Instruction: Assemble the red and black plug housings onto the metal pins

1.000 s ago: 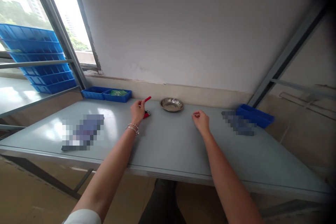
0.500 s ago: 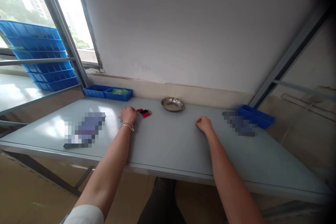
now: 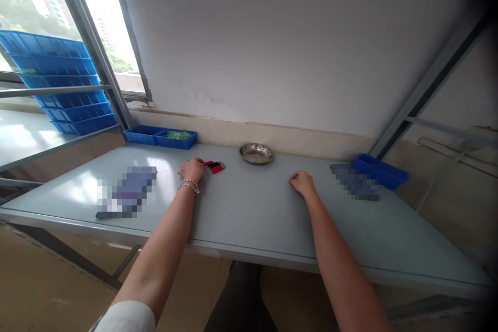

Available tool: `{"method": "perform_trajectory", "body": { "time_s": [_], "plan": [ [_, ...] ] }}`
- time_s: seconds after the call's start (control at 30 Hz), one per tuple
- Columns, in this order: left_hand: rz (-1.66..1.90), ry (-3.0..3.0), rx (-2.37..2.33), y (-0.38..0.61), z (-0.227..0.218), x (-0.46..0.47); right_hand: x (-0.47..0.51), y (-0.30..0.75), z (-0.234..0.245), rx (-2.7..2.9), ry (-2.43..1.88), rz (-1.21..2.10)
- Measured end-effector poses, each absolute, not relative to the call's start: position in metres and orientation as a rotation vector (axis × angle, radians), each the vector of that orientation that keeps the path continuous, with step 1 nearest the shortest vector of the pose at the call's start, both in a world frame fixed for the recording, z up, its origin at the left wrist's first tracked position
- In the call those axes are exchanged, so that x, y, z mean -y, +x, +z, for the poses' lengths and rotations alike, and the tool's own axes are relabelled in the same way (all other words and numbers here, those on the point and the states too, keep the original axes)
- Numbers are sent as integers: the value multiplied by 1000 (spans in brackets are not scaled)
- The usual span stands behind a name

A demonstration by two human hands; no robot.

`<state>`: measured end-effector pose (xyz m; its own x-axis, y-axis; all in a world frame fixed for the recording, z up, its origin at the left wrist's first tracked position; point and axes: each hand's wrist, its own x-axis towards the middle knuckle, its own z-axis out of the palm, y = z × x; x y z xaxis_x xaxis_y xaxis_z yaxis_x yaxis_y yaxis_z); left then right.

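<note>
On the left half of the table, my left hand [image 3: 192, 170], with a beaded bracelet at the wrist, has its fingers bent down at the near end of a small group of short red and black pieces [image 3: 216, 167] with metal-looking tips. The fingertips meet the leftmost red piece; their grip is hidden. My right hand [image 3: 303, 183] rests on the table to the right with fingers curled in and pressed together. What it holds, if anything, is too small to make out. A round metal dish [image 3: 257, 160] stands between and beyond both hands, near the wall.
Two blue bins [image 3: 176, 141] stand at the back left, one with green-and-white contents. Another blue bin [image 3: 383, 172] sits at the right, beside a blurred-out item [image 3: 356, 182]. A second blurred item [image 3: 130, 189] lies left. Stacked blue crates [image 3: 73, 83] and metal frame posts flank the table [image 3: 249, 218].
The left hand has shifted very slightly to the right along the red and black pieces. The right hand stays almost where it was.
</note>
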<state>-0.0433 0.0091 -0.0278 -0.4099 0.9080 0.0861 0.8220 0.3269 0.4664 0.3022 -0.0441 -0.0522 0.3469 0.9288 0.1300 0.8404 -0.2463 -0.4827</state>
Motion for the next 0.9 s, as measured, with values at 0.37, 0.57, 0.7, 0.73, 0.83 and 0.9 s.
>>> {"method": "perform_trajectory", "body": {
  "time_s": [0.37,0.57,0.7,0.73,0.83,0.9],
  "plan": [
    [682,1634,-2352,-43,-26,-8,45,301,-50,1571,-2139,217],
    [710,1714,-2316,-41,-27,-6,46,301,-50,1584,-2142,216],
    [722,1866,-2231,-34,-20,-4,46,301,-51,1573,-2154,208],
    [710,1927,-2181,-32,-18,-3,46,301,-51,1572,-2156,204],
    [632,2094,-2024,-27,-13,-2,45,301,-52,1571,-2164,196],
    [566,2167,-1958,-24,-12,-2,45,302,-53,1568,-2172,194]
  ]
}}
